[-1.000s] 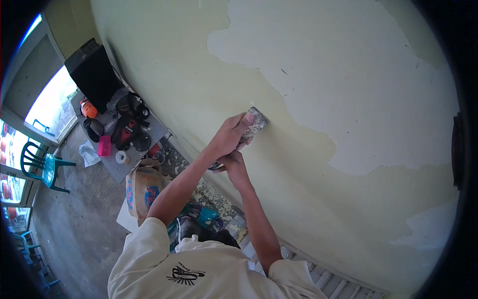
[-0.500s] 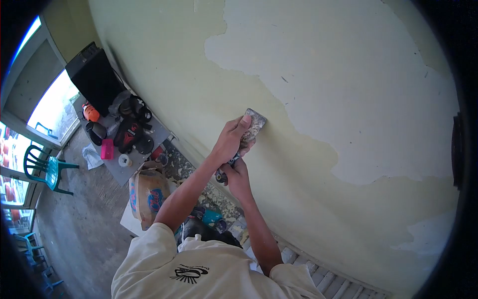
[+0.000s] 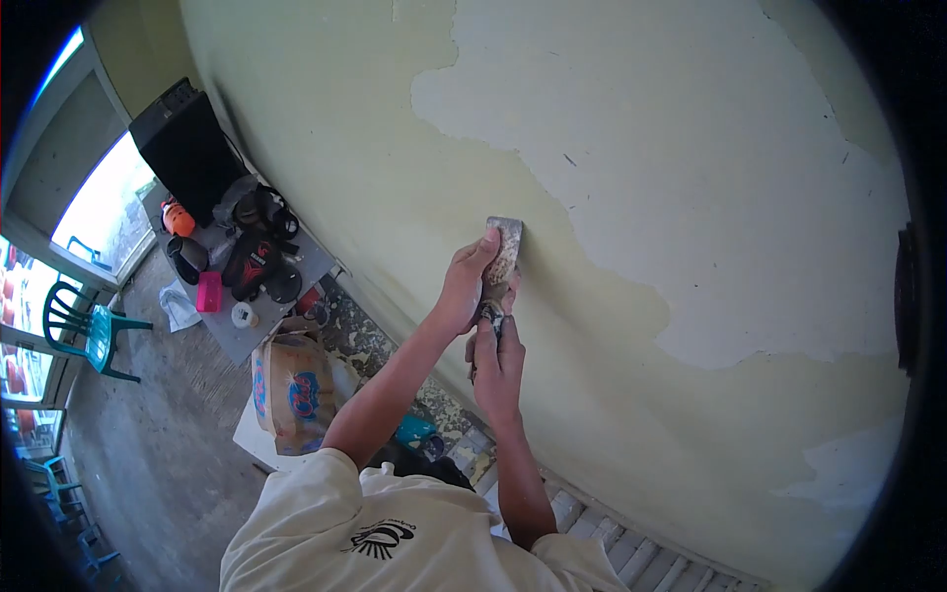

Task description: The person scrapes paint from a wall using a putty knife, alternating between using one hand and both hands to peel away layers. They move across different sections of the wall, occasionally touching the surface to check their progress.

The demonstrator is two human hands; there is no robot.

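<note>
A paint scraper (image 3: 503, 259) with a crusted metal blade is held up against the pale yellow-green wall (image 3: 395, 187). My left hand (image 3: 468, 286) is closed around the blade's lower part, its thumb lying along the near face. Below it, my right hand (image 3: 499, 373) wraps the handle, most of which its fingers hide. The blade's end sits just left of a large whitish patch (image 3: 681, 197) with a ragged edge, where the yellow-green coat is gone. Whether the blade tip touches the wall is hard to tell.
At left, a low table (image 3: 321, 261) bears a black speaker (image 3: 187, 148), a black bag (image 3: 252, 264), a pink box (image 3: 209, 292) and an orange object (image 3: 178, 219). A brown paper sack (image 3: 296, 390) stands nearer me. A green plastic chair (image 3: 99, 331) is farther left.
The scraper has swung from a rightward slant to nearly upright, its blade end shifting slightly left. My right hand has moved right and turned with the handle; my left hand keeps its hold.
</note>
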